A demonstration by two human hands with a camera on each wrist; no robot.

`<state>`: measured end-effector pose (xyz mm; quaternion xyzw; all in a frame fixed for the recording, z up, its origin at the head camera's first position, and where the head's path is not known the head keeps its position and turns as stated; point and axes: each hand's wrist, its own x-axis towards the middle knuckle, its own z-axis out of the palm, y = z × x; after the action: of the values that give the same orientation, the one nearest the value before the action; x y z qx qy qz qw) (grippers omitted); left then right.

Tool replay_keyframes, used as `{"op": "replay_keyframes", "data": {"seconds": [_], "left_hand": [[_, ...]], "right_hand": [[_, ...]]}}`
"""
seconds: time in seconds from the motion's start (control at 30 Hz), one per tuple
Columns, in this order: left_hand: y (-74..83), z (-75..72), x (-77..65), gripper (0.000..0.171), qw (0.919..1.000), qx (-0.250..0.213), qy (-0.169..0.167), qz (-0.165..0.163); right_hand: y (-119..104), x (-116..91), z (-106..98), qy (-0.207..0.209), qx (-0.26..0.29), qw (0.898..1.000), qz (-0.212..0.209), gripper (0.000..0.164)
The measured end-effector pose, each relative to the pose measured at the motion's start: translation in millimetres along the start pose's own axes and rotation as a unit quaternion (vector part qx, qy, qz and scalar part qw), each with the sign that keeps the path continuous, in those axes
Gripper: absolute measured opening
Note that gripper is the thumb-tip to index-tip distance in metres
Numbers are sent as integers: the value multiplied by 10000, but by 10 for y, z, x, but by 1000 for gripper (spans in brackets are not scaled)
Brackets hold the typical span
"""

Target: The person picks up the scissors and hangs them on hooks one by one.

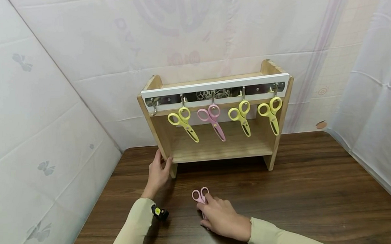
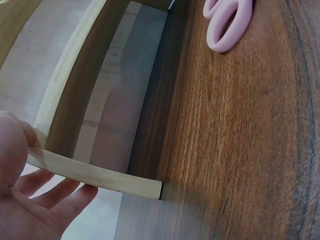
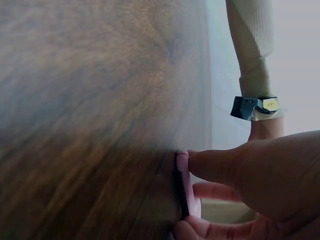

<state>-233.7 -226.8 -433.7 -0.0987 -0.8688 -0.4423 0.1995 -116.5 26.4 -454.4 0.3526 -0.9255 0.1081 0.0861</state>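
My left hand (image 1: 157,175) grips the lower left side panel of a small wooden shelf (image 1: 220,157), thumb in front and fingers behind, as the left wrist view shows. On the table below, my right hand (image 1: 221,216) pinches a pair of pink scissors (image 1: 202,199) between thumb and fingers. Their handle rings point toward the shelf; the hand covers much of the blades. From the shelf's hook rail (image 1: 188,98) hang yellow scissors (image 1: 185,124), pink scissors (image 1: 215,124), and two more yellow pairs to the right. The far-left hook (image 1: 153,105) carries nothing.
The shelf stands toward the back of a dark wood-grain table (image 1: 301,193). Pale patterned cloth (image 1: 92,43) hangs behind and at both sides. A black wrist device (image 1: 160,212) with a yellow mark sits at the left cuff.
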Motion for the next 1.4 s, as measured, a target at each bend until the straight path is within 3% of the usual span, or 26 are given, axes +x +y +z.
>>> {"op": "replay_keyframes", "data": {"seconds": [0.2,0.33,0.57,0.83,1.03,1.4], "left_hand": [[9,-10,-4,49,10000,29,3,-30],[11,-13,4,48,10000,64,55,-9],[0,-13,8,48,10000,60,39,0],[-3,-6,12,48,10000,42,-11,-60],[0,-8,15,47,10000,57,1,-68],[8,3,7,46,9999,101,43,-10]], "right_hand": [[121,-92,-60,-148,244,9987,-431,46],[233,-137,-95,-138,405,9981,-452,51],[412,-101,-66,4,391,9988,-277,35],[454,-61,-36,87,441,9986,-278,24],[480,-18,-44,9,765,9965,-330,15],[488,-5,-56,92,1021,9938,-428,16]]}}
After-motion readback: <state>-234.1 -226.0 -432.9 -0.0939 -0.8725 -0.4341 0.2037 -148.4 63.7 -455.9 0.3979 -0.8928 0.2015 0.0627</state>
